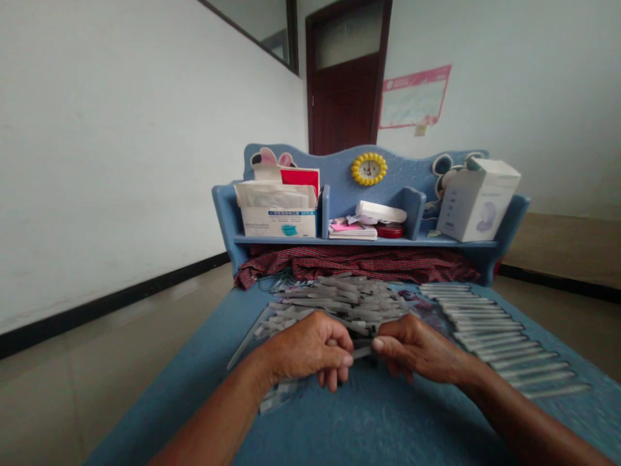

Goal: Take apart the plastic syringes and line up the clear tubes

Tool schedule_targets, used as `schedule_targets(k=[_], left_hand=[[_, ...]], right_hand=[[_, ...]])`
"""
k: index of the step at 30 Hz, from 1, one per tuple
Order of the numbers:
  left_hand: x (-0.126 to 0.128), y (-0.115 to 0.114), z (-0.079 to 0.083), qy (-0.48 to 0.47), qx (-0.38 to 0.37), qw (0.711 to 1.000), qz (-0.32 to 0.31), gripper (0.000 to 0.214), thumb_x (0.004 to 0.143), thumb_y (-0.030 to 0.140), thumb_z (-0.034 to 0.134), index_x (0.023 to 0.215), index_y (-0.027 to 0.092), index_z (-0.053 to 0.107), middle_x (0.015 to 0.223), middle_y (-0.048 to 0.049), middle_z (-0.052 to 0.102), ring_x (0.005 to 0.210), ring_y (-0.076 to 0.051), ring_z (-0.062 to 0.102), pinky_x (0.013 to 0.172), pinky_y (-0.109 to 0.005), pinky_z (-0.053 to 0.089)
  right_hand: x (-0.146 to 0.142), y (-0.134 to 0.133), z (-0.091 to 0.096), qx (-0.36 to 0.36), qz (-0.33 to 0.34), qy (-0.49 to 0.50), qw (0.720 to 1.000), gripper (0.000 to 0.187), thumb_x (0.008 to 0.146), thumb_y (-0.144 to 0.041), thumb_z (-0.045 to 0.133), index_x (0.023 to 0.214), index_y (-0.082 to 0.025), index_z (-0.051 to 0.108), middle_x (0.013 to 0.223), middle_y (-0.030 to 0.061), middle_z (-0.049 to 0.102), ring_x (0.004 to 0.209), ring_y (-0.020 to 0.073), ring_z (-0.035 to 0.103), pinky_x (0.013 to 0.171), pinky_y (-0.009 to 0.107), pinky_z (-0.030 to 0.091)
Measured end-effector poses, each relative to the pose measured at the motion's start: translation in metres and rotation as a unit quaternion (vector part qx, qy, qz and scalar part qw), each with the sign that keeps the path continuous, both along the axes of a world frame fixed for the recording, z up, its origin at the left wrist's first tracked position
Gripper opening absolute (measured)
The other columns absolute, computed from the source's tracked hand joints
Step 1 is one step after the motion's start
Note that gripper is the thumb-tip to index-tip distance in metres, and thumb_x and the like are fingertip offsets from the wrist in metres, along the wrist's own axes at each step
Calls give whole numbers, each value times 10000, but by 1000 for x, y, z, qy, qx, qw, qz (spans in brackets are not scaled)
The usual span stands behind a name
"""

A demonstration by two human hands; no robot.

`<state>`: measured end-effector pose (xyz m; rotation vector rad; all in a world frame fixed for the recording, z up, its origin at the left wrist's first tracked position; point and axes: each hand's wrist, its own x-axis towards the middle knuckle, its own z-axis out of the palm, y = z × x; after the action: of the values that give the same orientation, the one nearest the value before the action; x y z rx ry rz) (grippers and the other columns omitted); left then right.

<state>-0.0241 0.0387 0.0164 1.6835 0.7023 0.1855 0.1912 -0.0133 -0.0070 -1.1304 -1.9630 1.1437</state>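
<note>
My left hand (310, 346) and my right hand (421, 349) are close together above the front of a blue desk (369, 421). Between them is a slim grey translucent strip (361, 353), its exact kind unclear. The left thumb and fingers pinch one end, and the right thumb and forefinger close on the other. Just behind the hands lies a loose heap of similar slim grey pieces (344, 294). On the right, several slim clear tube-like pieces with dark edges (499, 330) lie side by side in a row. Flat clear pieces (281, 395) are partly hidden under the left forearm.
A blue shelf (339, 241) at the back holds a mask box (279, 222), a yellow-rimmed clock (369, 169), papers (352, 231) and a white box (478, 200). Red checked cloth (359, 261) lies bunched beneath it. A white wall (121, 129) stands left, a dark door (344, 103) behind.
</note>
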Motion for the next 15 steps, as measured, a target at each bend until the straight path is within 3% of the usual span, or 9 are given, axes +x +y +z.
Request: schedule_targets(k=[3,8,12,15], left_hand=[[0,0,1,0,4,1000,5,139,700,263,612,729,138,559,612,-3,649,463,-90,576,431,-174,412],[1,0,2,7,8,1000,-2,130,701,257,610,719,140,559,620,-2,650,466,-91,579,434,-175,414],[1,1,2,10,19,1000,6,135,711,266,614,725,141,564,627,-2,654,470,-91,578,440,-178,420],[1,1,2,17,23,1000,3,142,719,276,618,730,143,571,633,-2,658,477,-92,581,449,-182,421]], right_hand=[[1,0,-1,-22,-1,21,1000,311,782,-465,603,760,-161,537,567,-41,522,418,60,466,380,156,367],[2,1,0,-19,7,-8,1000,399,842,-491,504,636,-149,507,535,-20,530,389,55,468,358,149,335],[2,2,1,-46,-2,34,998,319,769,-469,616,820,-162,542,565,-43,538,418,60,472,372,150,373],[2,2,2,-44,1,37,998,336,784,-485,588,741,-156,535,550,-37,542,400,54,467,369,149,373]])
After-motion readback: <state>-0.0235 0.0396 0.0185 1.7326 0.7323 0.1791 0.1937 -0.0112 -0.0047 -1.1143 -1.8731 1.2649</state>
